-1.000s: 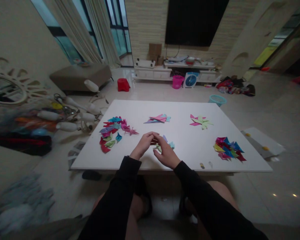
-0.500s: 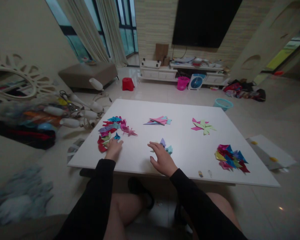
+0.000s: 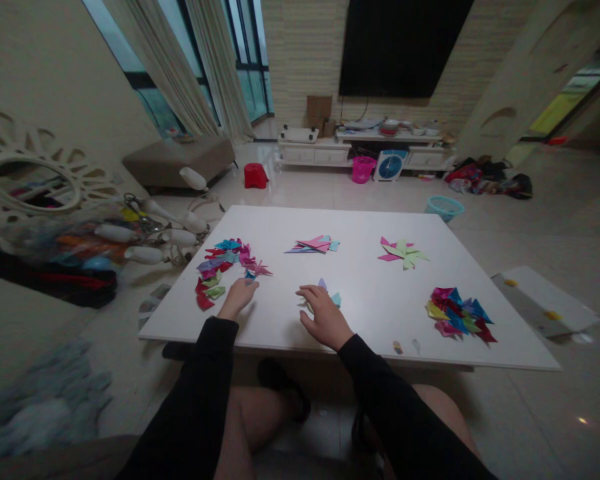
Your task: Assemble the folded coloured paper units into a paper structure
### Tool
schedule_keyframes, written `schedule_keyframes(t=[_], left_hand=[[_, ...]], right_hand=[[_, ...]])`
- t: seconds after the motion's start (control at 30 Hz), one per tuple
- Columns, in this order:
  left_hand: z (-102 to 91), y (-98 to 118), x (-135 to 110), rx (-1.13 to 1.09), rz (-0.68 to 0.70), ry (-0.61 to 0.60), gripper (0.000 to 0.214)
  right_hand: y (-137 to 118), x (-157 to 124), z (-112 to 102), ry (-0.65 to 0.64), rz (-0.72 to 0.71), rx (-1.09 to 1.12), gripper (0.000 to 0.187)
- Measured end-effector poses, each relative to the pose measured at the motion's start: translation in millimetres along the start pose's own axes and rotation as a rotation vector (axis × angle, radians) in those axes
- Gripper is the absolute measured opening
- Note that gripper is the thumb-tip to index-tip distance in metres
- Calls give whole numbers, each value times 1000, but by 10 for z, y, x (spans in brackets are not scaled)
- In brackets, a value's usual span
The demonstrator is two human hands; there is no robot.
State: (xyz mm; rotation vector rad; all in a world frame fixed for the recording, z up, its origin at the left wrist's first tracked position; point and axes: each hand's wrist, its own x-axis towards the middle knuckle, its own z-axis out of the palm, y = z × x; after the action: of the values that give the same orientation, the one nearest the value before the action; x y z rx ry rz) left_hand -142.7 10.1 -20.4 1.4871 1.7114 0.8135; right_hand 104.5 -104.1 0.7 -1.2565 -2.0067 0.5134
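Note:
My left hand (image 3: 239,297) is at the left part of the white table (image 3: 280,327), its fingers closed at a small blue origami crane (image 3: 250,274). Just beyond lies a pink paper crane (image 3: 263,269). To the left, a curved cluster of colourful folded cranes (image 3: 227,257) spreads out, with green ones (image 3: 214,292) nearest the hand. My right hand (image 3: 325,317) is open, palm down, fingers stretched out. Below and beyond its fingers show a purple folded paper (image 3: 323,283) and a light-blue one (image 3: 337,299), partly hidden by the hand.
Flat folded strips (image 3: 314,245) lie in a pile at the table's far middle. Green and pink folded pieces (image 3: 405,253) are farther right. A heap of folded colourful paper (image 3: 460,313) sits at the right. Two small flat bits (image 3: 398,347) lie by the front edge.
My left hand has moved right, away from the green cranes, and the blue crane has shifted right with it, close to the pink one. My right hand has barely moved.

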Motion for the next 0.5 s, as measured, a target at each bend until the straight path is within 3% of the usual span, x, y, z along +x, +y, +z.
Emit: schedule_keyframes(t=[0.13, 0.27, 0.37, 0.5], left_hand=[[205, 341, -205, -125, 86, -93, 18], [439, 719, -470, -282, 265, -231, 18], [574, 963, -601, -268, 384, -255, 12], [740, 1143, -692, -305, 479, -268, 11]], right_hand=[[108, -6, -5, 107, 97, 69, 33], [236, -26, -41, 256, 353, 313, 20], [272, -33, -131, 397, 505, 535, 24], [246, -27, -250, 484, 555, 814, 35]])
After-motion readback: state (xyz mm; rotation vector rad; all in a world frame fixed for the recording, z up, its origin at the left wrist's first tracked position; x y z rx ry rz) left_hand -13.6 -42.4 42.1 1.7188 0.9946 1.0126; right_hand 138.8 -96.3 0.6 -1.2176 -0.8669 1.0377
